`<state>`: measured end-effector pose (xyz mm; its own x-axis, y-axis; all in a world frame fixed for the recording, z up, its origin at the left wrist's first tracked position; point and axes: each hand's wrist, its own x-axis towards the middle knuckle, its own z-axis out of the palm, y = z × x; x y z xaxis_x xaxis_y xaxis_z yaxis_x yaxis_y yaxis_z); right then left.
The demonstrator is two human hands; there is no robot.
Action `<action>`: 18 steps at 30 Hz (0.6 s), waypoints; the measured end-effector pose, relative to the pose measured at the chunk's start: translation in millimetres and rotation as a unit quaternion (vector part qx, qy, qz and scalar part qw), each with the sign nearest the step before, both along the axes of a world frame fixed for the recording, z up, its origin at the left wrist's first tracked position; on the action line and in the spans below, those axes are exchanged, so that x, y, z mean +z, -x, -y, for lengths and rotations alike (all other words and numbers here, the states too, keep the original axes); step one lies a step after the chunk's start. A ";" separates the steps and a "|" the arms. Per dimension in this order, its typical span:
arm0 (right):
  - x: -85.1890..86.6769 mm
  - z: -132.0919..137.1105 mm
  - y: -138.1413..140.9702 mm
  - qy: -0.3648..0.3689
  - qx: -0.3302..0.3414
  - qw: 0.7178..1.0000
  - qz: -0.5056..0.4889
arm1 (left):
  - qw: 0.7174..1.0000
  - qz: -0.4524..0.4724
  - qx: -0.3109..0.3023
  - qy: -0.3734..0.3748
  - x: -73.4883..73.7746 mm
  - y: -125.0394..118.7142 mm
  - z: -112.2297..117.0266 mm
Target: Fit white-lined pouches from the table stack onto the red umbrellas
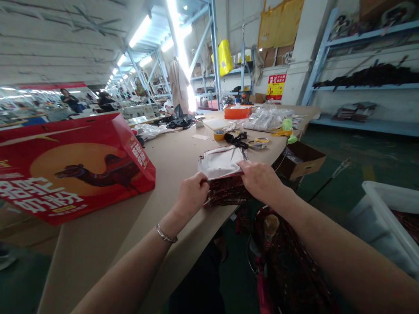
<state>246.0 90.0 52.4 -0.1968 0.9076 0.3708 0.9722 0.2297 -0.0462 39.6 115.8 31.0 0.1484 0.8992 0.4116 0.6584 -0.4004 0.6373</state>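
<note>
A flat piece with a white lining side up [222, 160] lies over a stack of dark red-brown folded pieces [225, 192] at the table's front edge. My left hand [193, 192] pinches its near left corner, thumb and fingers closed. At its near right edge, my right hand [260, 179] grips it too, with the fingers partly hidden. Whether the white piece is a pouch or a folded panel I cannot tell. Beyond it lie black-handled scissors [237, 139], yellow-handled snips [258, 143] and a roll of yellow tape [219, 135].
A large red bag with a camel picture [91, 170] stands on the table [163, 170] at left. Clear plastic bags [270, 117] and an orange box [238, 111] lie at the back. A cardboard box [303, 161] and white bin [376, 218] are at right.
</note>
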 end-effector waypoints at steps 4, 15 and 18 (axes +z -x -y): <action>-32.5 48.2 5.6 0.044 0.047 0.996 -0.055 | 0.868 0.471 -0.057 0.146 5.6 -16.4 43.8; -100.6 157.9 -4.3 0.246 0.025 0.425 -0.871 | 0.776 0.334 -0.200 0.496 -56.5 -34.6 140.3; -107.8 184.2 -7.1 0.339 0.017 0.324 -0.883 | 0.692 0.390 -0.194 0.576 -56.1 -43.7 147.1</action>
